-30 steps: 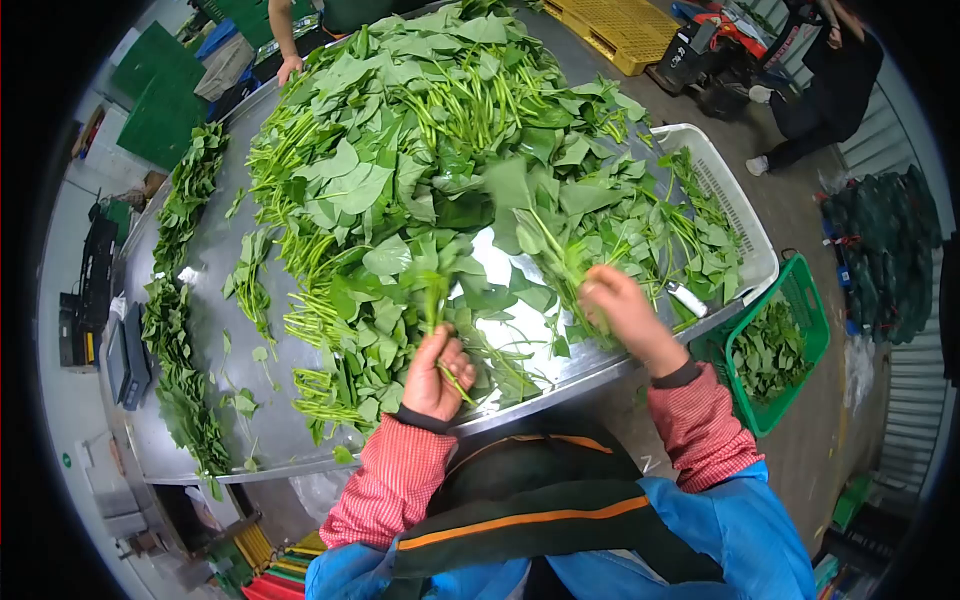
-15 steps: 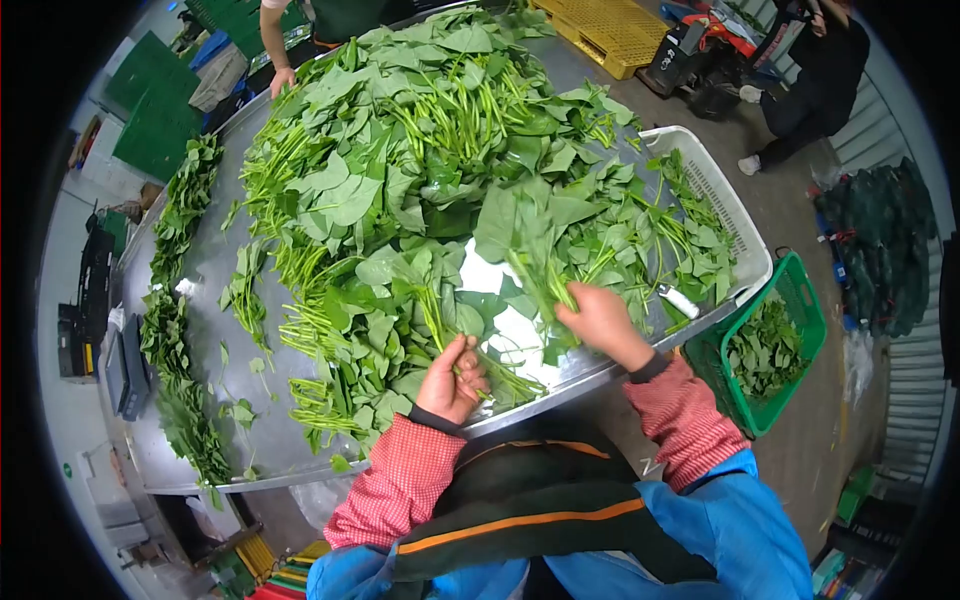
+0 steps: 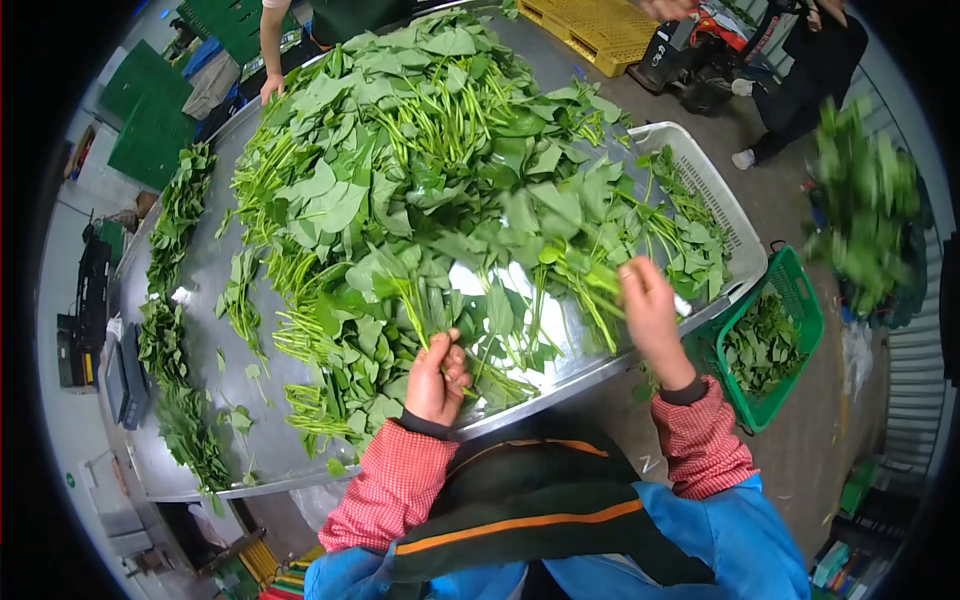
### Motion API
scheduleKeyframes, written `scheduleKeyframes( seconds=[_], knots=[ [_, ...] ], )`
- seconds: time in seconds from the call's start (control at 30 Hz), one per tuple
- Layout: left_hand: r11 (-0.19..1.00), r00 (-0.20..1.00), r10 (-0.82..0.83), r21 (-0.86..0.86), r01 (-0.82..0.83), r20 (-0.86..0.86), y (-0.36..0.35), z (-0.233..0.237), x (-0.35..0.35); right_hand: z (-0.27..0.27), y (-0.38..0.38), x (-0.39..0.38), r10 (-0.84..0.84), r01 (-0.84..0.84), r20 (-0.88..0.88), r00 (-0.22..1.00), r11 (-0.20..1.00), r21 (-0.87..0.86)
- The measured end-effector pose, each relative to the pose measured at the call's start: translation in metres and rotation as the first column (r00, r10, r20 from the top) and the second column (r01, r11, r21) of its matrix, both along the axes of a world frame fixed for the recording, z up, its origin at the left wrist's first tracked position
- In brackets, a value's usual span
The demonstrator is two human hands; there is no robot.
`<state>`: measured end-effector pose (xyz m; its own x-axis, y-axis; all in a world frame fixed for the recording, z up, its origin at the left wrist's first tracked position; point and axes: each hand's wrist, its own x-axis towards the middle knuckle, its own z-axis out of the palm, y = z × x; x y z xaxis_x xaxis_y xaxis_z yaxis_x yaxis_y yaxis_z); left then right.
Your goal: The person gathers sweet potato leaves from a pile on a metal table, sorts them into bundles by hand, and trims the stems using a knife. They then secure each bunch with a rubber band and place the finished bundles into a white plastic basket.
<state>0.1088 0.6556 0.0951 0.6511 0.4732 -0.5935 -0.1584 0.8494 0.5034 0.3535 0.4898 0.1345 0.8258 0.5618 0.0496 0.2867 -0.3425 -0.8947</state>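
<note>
My left hand (image 3: pixel 437 378) is closed around a small bunch of leafy green stems (image 3: pixel 412 305), held upright near the table's front edge. To its right, my right hand (image 3: pixel 655 320) grips more leafy stems (image 3: pixel 595 278), whose leaves point left and are smeared by motion. Behind both hands rises a large heap of leafy greens (image 3: pixel 400 130) with bright green cut stems. Loose stems (image 3: pixel 500 385) lie on the metal table beside my left hand. A white object, partly covered by my right hand, lies near the table edge.
A white crate (image 3: pixel 715 180) with greens stands at the table's right. Below it is a green basket (image 3: pixel 808 345) holding leaves. A blurred mass of greens (image 3: pixel 865 200) shows at far right. Another person's hand (image 3: pixel 272 88) rests at the far table edge; a dark-clothed person (image 3: pixel 815 70) is behind.
My right hand has moved right with its stems, which now lean left. My left hand has shifted slightly left. A blurred mass of greens has appeared at far right, and a hand at the top.
</note>
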Motion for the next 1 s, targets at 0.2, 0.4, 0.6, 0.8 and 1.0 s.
scheduleKeyframes(
  seconds=[0.2, 0.4, 0.6, 0.8, 1.0],
  knots=[
    [0.999, 0.999, -0.033, 0.020, 0.032, 0.031, -0.009, 0.009, 0.018, -0.022, 0.001, 0.008, -0.101, 0.151, -0.368, 0.924, 0.982, 0.110],
    [0.997, 0.995, -0.081, 0.023, 0.080, 0.053, -0.024, 0.014, 0.037, -0.029, 0.005, -0.007, -0.167, 0.208, -0.190, 0.967, 0.952, 0.223],
    [0.988, 0.987, -0.157, 0.005, 0.157, -0.012, -0.041, 0.020, 0.051, -0.016, 0.015, -0.048, 0.096, -0.126, 0.533, 0.841, 0.992, 0.020],
    [0.970, 0.969, -0.219, -0.081, 0.229, 0.116, -0.040, -0.022, 0.041, -0.012, 0.019, -0.092, 0.488, -0.549, 0.647, 0.586, 0.826, -0.127],
    [0.996, 0.968, -0.063, -0.050, 0.077, 0.241, -0.022, 0.001, 0.008, -0.006, -0.005, -0.080, 0.021, 0.020, -0.103, 0.994, 0.926, 0.378]
  ],
)
